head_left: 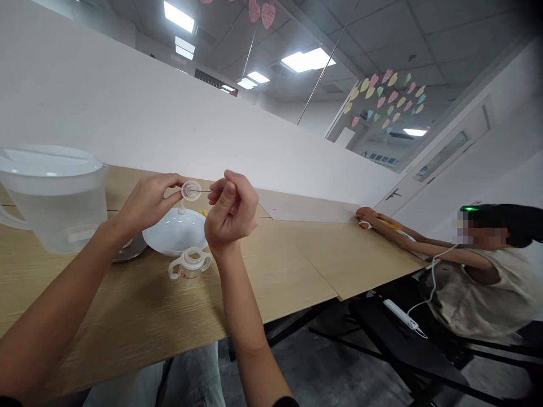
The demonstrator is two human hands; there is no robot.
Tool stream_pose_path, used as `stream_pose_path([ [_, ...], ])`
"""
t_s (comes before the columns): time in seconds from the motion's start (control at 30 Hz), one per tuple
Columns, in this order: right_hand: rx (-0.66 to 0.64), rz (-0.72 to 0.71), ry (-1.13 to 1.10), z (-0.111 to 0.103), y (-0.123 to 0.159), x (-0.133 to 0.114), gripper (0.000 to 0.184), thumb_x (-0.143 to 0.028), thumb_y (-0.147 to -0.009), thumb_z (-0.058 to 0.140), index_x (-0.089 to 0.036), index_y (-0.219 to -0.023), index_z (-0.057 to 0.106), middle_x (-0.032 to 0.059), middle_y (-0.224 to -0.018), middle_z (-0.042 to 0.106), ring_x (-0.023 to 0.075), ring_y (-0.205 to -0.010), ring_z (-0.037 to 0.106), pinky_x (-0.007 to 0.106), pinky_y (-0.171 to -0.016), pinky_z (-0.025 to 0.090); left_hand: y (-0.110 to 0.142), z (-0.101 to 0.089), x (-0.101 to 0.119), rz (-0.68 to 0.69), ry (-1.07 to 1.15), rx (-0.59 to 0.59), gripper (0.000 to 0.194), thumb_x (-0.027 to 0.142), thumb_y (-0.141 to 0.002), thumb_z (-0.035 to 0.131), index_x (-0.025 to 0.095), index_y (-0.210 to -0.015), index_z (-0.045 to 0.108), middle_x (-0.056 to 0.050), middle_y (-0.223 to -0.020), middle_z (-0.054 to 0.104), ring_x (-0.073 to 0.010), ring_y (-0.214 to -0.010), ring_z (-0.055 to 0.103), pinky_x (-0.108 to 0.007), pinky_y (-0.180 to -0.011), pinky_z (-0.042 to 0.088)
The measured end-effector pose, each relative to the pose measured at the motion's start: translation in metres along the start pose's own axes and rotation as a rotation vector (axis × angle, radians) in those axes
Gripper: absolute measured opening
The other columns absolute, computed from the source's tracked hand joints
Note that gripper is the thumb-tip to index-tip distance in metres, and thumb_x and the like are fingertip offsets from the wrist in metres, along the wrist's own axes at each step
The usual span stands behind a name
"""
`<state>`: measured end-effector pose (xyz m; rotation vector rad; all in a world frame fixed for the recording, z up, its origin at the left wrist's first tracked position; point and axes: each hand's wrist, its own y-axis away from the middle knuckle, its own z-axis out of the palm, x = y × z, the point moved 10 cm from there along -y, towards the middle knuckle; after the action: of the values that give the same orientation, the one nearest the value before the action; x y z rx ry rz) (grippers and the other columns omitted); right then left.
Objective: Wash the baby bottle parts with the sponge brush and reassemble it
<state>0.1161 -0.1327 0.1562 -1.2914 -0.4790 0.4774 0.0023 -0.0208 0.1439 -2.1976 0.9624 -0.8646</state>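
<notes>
My left hand [148, 200] pinches a small translucent round bottle top [191, 191] between thumb and fingers, its hollow side facing me. From my right hand [233, 209], closed in a loose fist, a thin rod [203, 191] reaches into the middle of that top. The far end of the rod is too small to make out. Below both hands, a clear two-handled baby cup [189, 272] with red print stands upright and uncovered on the table. Behind the cup is a white bowl [169, 233], with a bit of something yellow at its right edge.
A large lidded pitcher of water [59, 209] stands at the left. A metal plate [131, 251] lies partly under the bowl. The wooden table [271, 271] runs along a white partition [212, 147]. At the right, another person [479, 282] sits with both hands at the table's far end.
</notes>
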Motion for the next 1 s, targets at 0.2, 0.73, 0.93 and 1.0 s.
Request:
stream_pose_path([
  [0.2, -0.061, 0.080, -0.033, 0.011, 0.001, 0.009, 0.034, -0.029, -0.106, 0.029, -0.026, -0.131, 0.050, 0.0025, -0.097, 0.062, 0.0082, -0.075, 0.068, 0.020, -0.063, 0.057, 0.002, -0.006, 0.004, -0.028, 0.100, 0.024, 0.039, 0.051, -0.092, 0.043, 0.024, -0.105, 0.070, -0.005, -0.106, 0.073, -0.0235, -0.102, 0.066, -0.032, -0.088, 0.050],
  [0.73, -0.310, 0.220, 0.001, 0.040, -0.002, 0.026, 0.030, -0.029, -0.102, 0.040, -0.021, -0.103, 0.069, 0.0079, -0.119, 0.060, 0.0221, -0.124, 0.051, 0.043, -0.102, 0.045, 0.002, -0.004, 0.002, -0.078, 0.237, 0.033, 0.031, 0.044, -0.085, 0.055, 0.020, -0.097, 0.069, -0.002, -0.097, 0.074, -0.0195, -0.094, 0.067, -0.028, -0.086, 0.050],
  [0.93, -0.346, 0.185, 0.054, 0.042, -0.002, 0.032, 0.025, -0.030, -0.101, 0.043, -0.024, -0.105, 0.067, 0.0051, -0.115, 0.060, 0.0225, -0.125, 0.050, 0.047, -0.108, 0.037, 0.001, -0.006, 0.001, -0.058, 0.208, 0.037, 0.029, 0.041, -0.087, 0.055, 0.018, -0.097, 0.069, -0.003, -0.096, 0.073, -0.0179, -0.089, 0.066, -0.029, -0.083, 0.049],
  [1.0, -0.279, 0.166, 0.057, 0.026, -0.012, 0.031, 0.027, -0.033, -0.102, 0.041, -0.024, -0.106, 0.066, 0.0045, -0.111, 0.060, 0.0225, -0.124, 0.052, 0.049, -0.107, 0.036, 0.000, -0.001, -0.005, -0.076, 0.202, 0.020, 0.032, 0.044, -0.087, 0.056, 0.019, -0.099, 0.070, -0.004, -0.098, 0.073, -0.0189, -0.089, 0.066, -0.029, -0.082, 0.050],
])
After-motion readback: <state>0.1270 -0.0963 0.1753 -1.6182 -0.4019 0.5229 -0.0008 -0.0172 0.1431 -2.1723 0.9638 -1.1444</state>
